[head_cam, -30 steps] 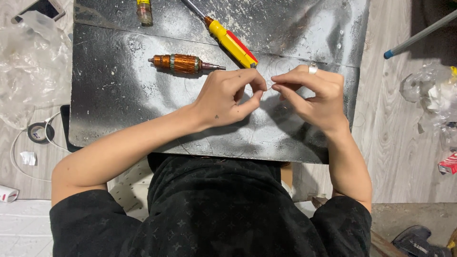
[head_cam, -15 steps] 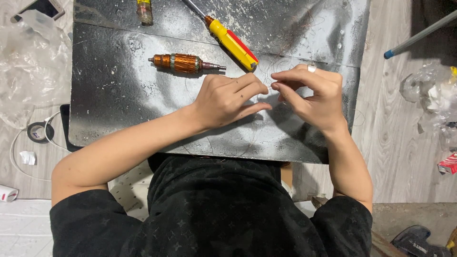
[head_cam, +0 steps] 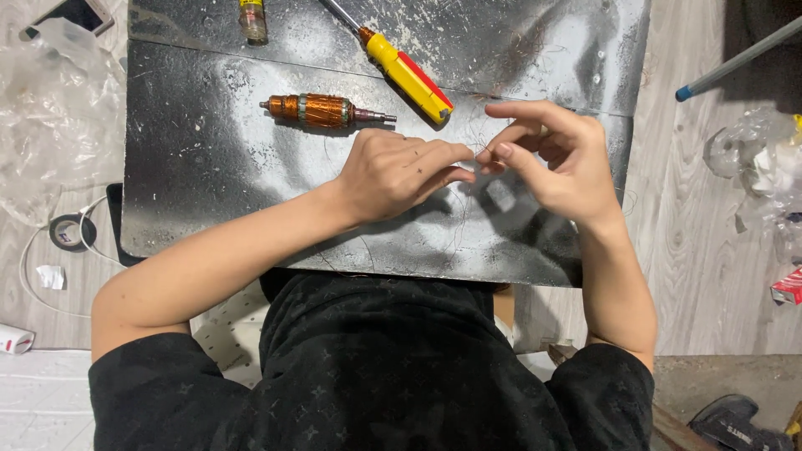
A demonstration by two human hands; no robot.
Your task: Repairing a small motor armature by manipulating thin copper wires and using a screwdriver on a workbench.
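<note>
My left hand (head_cam: pixel 397 171) and my right hand (head_cam: pixel 558 154) meet fingertip to fingertip over a dark, scuffed metal plate (head_cam: pixel 209 200). Both pinch a hair-thin wire strand (head_cam: pixel 459 224), which curls down onto the plate below my fingers. My right index finger is stretched out to the left above the pinch. A copper-wound motor armature (head_cam: pixel 322 110) lies on the plate just beyond my left hand. A yellow and red screwdriver (head_cam: pixel 407 73) lies diagonally behind both hands.
A small yellow-capped tool (head_cam: pixel 253 20) lies at the plate's far edge. Crumpled clear plastic (head_cam: pixel 50 108), a tape roll (head_cam: pixel 68 231) and a white cable (head_cam: pixel 33 276) are on the left. A blue-tipped pole (head_cam: pixel 735 58) and more plastic (head_cam: pixel 752 154) are on the right.
My right hand has turned and opened its upper fingers, with the index now stretched leftwards. My left hand has flattened slightly. The tools on the plate have not moved.
</note>
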